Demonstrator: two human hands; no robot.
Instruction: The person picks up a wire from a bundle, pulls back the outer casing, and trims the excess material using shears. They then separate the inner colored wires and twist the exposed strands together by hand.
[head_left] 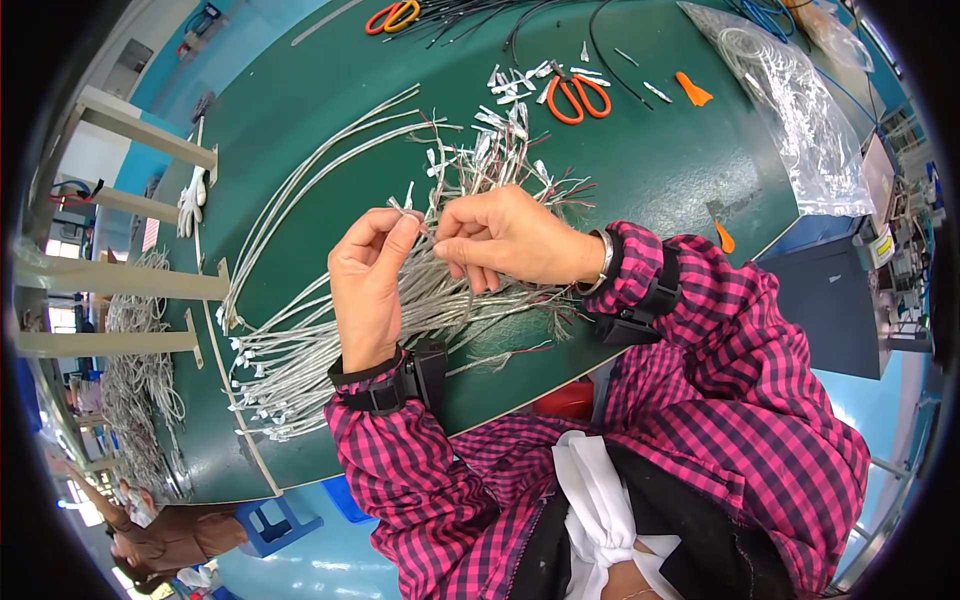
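Observation:
My left hand (372, 265) pinches the end of a grey cable between thumb and forefinger, a white scrap of wrapping (402, 203) sticking up past the fingertips. Close against it, my right hand (512, 235) has thumb and forefinger pressed together; whatever lies between them is too small to make out. Under both hands a large bundle of grey braided cables (290, 350) fans across the green table. Its far ends are frayed into thin wires, some red (580, 190), with white wrapping pieces. A separate group of cables (300, 165) curves off to the left.
Orange-handled scissors (578, 98) lie among white scraps beyond the bundle. Another pair of scissors (392, 17) and black cables (480, 15) are at the far edge. A clear plastic bag (800, 120) of white cables lies right. Metal rails (120, 278) border the table's left side.

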